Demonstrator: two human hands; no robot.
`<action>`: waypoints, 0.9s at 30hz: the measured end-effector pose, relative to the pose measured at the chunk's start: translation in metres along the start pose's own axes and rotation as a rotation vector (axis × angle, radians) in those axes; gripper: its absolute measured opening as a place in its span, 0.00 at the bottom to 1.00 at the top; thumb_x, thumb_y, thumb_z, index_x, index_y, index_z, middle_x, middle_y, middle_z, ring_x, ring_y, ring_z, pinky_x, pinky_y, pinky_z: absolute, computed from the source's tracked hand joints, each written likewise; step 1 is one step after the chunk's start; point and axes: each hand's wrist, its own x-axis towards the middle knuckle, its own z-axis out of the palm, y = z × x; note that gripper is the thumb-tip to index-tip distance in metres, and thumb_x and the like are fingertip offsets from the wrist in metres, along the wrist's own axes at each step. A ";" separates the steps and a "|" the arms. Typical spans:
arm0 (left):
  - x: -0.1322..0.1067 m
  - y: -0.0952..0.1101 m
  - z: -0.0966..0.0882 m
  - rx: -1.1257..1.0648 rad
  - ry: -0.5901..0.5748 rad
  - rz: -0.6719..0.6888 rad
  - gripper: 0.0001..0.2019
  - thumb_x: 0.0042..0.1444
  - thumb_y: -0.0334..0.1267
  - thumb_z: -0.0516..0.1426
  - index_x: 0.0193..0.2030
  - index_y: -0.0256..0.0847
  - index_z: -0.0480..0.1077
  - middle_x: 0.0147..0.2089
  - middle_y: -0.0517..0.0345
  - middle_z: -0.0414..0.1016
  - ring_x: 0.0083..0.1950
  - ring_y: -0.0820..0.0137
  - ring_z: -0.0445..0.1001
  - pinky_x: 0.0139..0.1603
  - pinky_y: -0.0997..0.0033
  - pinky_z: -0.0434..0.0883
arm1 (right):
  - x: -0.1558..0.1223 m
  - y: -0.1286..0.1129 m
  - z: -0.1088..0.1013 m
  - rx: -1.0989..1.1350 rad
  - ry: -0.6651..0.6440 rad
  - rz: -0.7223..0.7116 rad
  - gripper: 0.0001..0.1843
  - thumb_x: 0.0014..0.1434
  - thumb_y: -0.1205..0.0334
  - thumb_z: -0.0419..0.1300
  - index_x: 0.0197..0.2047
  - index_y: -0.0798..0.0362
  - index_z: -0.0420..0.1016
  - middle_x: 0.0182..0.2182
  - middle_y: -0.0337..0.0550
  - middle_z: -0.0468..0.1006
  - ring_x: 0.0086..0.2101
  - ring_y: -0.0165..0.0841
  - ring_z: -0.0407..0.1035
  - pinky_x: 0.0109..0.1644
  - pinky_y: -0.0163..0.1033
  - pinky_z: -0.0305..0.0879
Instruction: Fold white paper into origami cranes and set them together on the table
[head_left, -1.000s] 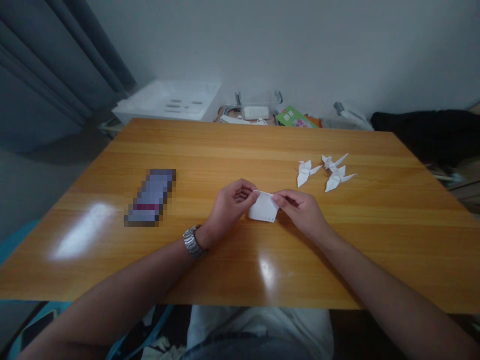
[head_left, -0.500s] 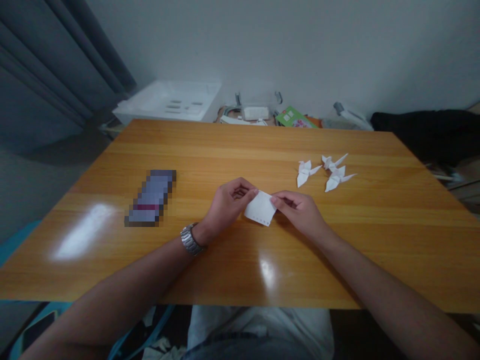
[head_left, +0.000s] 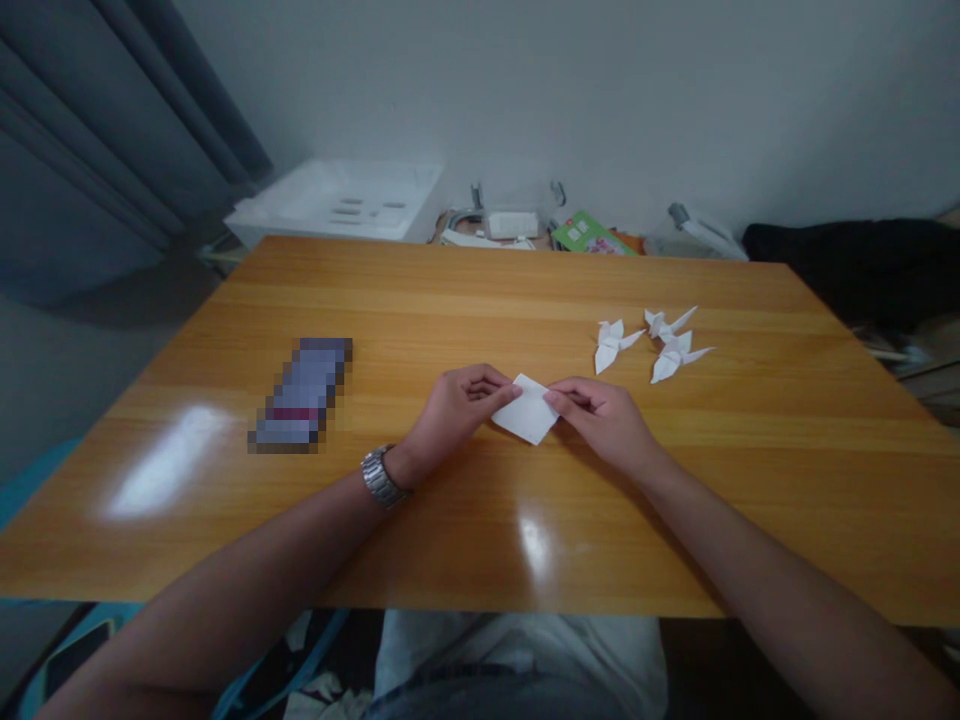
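Observation:
Between my hands is a small piece of white paper, roughly diamond-shaped, with one corner pointing toward me. My left hand, with a metal watch at the wrist, pinches its left edge between thumb and fingers. On the opposite edge, the thumb and fingers of my right hand are closed on the same paper. Whether the paper touches the table beneath I cannot tell. Beyond my right hand lie three folded white paper cranes: one on the left, one at the back and one in front.
The wooden table spans the view. A pixelated phone-like object lies on its left side. Past the far edge are a white plastic basin, a green booklet and a dark cloth-like heap.
The paper has turned in my hands: the row of small marks along its near edge no longer shows, and a plain diamond face does. The cranes and phone-like object have stayed put.

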 end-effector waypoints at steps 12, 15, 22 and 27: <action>0.002 0.002 -0.002 0.058 0.023 -0.029 0.15 0.54 0.50 0.68 0.34 0.38 0.78 0.35 0.52 0.83 0.34 0.68 0.79 0.32 0.73 0.72 | 0.002 -0.005 -0.003 -0.038 0.027 -0.014 0.14 0.65 0.50 0.63 0.40 0.52 0.83 0.35 0.44 0.86 0.35 0.36 0.78 0.42 0.40 0.73; 0.003 -0.001 -0.004 0.079 -0.043 -0.056 0.17 0.57 0.52 0.66 0.35 0.38 0.79 0.35 0.52 0.83 0.33 0.69 0.79 0.32 0.73 0.72 | 0.004 -0.002 -0.005 -0.021 0.077 -0.011 0.14 0.64 0.50 0.63 0.40 0.52 0.83 0.36 0.44 0.86 0.35 0.36 0.78 0.42 0.40 0.74; -0.002 0.014 -0.001 0.181 -0.032 -0.075 0.15 0.63 0.48 0.62 0.34 0.36 0.76 0.31 0.54 0.81 0.29 0.72 0.77 0.29 0.77 0.71 | 0.009 0.005 -0.008 0.048 0.094 0.020 0.16 0.62 0.48 0.65 0.40 0.53 0.83 0.36 0.45 0.86 0.36 0.37 0.79 0.42 0.41 0.74; -0.004 0.019 -0.001 0.379 -0.059 0.024 0.16 0.69 0.47 0.56 0.36 0.37 0.74 0.30 0.57 0.80 0.30 0.73 0.78 0.30 0.76 0.69 | 0.008 0.002 -0.008 0.043 0.105 0.017 0.15 0.62 0.49 0.65 0.40 0.52 0.83 0.36 0.45 0.86 0.36 0.37 0.79 0.41 0.41 0.75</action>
